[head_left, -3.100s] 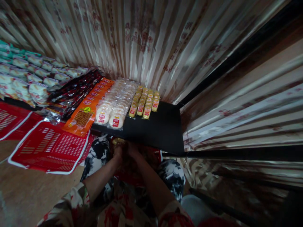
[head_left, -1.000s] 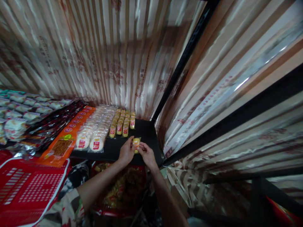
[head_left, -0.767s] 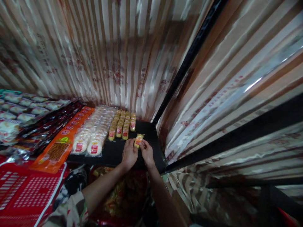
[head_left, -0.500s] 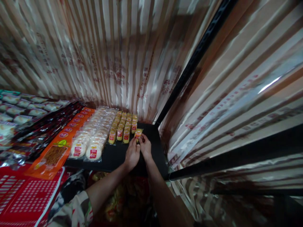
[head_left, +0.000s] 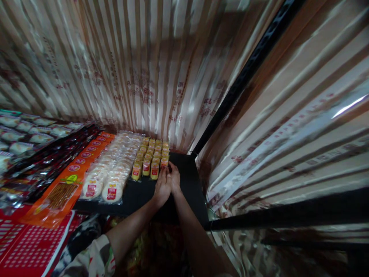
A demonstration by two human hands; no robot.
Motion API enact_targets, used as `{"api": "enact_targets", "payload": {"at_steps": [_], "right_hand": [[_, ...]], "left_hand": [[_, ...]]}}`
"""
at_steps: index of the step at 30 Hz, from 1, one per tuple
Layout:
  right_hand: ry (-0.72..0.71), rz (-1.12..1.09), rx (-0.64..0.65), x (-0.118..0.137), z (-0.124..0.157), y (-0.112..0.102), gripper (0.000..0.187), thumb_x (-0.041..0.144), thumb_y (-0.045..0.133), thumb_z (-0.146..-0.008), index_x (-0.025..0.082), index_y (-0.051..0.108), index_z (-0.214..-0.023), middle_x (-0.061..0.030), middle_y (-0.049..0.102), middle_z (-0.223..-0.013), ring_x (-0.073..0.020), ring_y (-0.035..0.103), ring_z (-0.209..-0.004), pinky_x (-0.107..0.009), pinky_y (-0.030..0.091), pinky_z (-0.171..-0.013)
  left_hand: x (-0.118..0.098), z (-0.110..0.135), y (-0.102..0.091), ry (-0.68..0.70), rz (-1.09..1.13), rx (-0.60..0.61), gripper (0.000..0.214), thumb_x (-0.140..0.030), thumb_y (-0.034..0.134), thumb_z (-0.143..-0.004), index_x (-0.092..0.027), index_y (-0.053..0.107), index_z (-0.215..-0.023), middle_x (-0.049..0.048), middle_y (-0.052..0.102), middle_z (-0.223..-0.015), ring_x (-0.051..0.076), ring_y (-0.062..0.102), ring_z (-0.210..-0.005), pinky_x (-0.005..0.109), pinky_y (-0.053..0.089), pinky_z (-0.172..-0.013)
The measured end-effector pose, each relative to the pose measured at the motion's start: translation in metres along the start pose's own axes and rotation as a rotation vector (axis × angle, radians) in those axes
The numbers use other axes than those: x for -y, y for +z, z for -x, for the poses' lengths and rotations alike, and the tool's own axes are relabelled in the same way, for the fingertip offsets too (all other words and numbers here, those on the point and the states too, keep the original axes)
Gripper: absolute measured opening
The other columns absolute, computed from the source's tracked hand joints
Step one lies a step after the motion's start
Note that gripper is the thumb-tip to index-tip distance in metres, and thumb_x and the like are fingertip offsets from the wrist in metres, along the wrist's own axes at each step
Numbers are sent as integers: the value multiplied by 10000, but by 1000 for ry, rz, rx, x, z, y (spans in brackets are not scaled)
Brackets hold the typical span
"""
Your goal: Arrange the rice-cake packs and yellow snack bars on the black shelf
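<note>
The two hands have moved forward over the black shelf (head_left: 187, 181). A second ago they held the small yellow packet (head_left: 164, 162) in the open part of the shelf, well apart from the rows. Now it lies at the near end of the right-most row of yellow packets (head_left: 150, 152), touching its neighbour at 9 o'clock, so that row seems to get one more piece. The left hand (head_left: 162, 188) and the right hand (head_left: 174, 179) are close together, side by side, with their fingertips closed on the near edge of the packet. I cannot tell if they pinch it or only press it down. The packets in the rows are small, oblong and glossy, each with a red label at the near end. At 9 o'clock from them lie round white cakes (head_left: 112, 173) in clear, wrinkled film, then flat orange packs (head_left: 66, 184), then dark shiny wrappers (head_left: 52, 154). At 7 o'clock from the hands is a red plastic basket (head_left: 31, 250) with a grid of slots. Behind, from 10 to 3 o'clock, hangs a striped sheet (head_left: 129, 69), smooth and reflecting, divided by a black post (head_left: 248, 65). The shelf itself looks matt and flat. A patterned sleeve (head_left: 89, 261) covers the upper left arm.
</note>
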State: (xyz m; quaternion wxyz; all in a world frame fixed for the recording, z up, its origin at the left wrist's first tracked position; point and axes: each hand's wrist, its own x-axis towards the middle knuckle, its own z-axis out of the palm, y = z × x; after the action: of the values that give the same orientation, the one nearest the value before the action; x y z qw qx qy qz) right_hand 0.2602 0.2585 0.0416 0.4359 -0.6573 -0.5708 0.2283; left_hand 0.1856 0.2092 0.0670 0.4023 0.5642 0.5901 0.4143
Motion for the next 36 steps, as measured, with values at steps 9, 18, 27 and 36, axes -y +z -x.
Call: {"api": "enact_targets", "payload": {"at_steps": [9, 18, 27, 36], "right_hand": [[-26, -39, 25, -6, 3, 5, 411, 209, 481, -750, 197, 607, -1141, -76, 605, -1121, -195, 560, -1019, -325, 432, -924], [45, -139, -101, 0, 20, -3, 460, 305, 514, -732, 111, 577, -1145, -143, 565, -1117, -199, 578, -944, -331, 468, -858], [47, -174, -97, 21, 89, -14, 399, 303, 434, -770, 115, 609, -1075, -130, 596, -1035, -181, 581, -877, -316, 477, -802], [-157, -224, 73, 38, 180, -5, 331, 191, 383, -793, 190, 646, -994, -67, 628, -990, -161, 594, -876, -301, 481, -816]], "left_hand": [[11, -2, 8, -3, 23, -39, 458, -265, 347, -867, -120, 447, -1291, 99, 398, -1414, 184, 307, -1337, 349, 186, -1146], [-8, 15, -7, 11, -33, -14, 451, -236, 345, -863, -106, 449, -1283, 126, 403, -1406, 185, 324, -1328, 352, 229, -1127], [-6, 76, -24, 82, -128, -44, 395, -244, 298, -888, -144, 526, -1194, 110, 565, -1234, 181, 484, -1180, 345, 352, -1056], [32, 165, -69, 159, 29, -66, 376, -287, 315, -887, -176, 500, -1196, 105, 546, -1193, 177, 496, -1133, 362, 381, -1005]]}}
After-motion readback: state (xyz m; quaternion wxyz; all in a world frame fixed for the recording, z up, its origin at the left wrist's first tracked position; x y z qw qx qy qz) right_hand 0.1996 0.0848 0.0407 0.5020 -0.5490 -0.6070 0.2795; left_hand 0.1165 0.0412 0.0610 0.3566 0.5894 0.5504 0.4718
